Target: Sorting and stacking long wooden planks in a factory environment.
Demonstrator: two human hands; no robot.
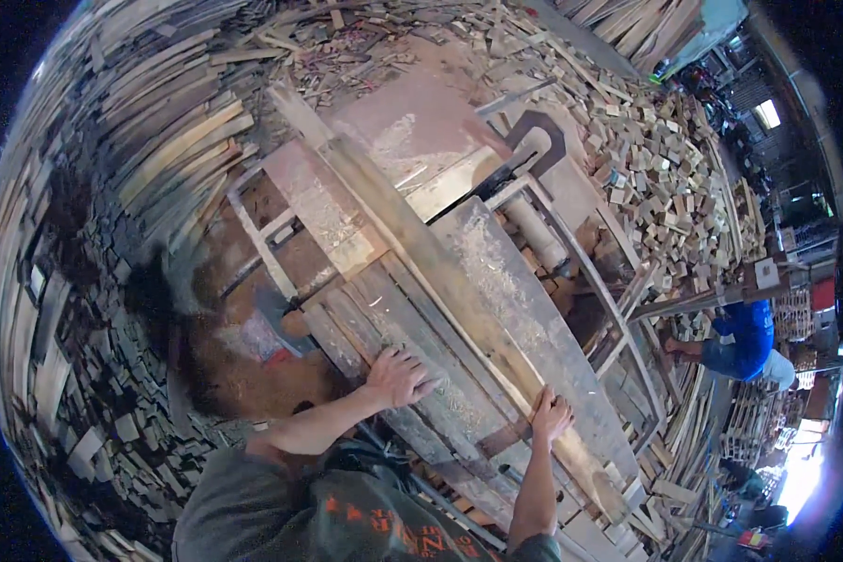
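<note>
A long wooden plank [445,272] lies diagonally across a sawdust-strewn work table [571,351], from the upper left down to the lower right. My right hand [553,415] is closed over the near part of this plank, fingers curled at its edge. On the worn boards [384,309] of the table's left side rests my left hand [400,377], palm down with the fingers laid out, holding nothing. Wood shavings [482,244] are scattered beside the plank. Part of the plank's middle looks blurred.
A metal frame [581,272] with a grey cylinder [534,234] stands along the table's right side. Heaps of cut wood blocks [660,173] lie beyond it. Stacked strips [173,159] and offcuts [112,412] fill the left. A person in blue [745,342] bends at the far right.
</note>
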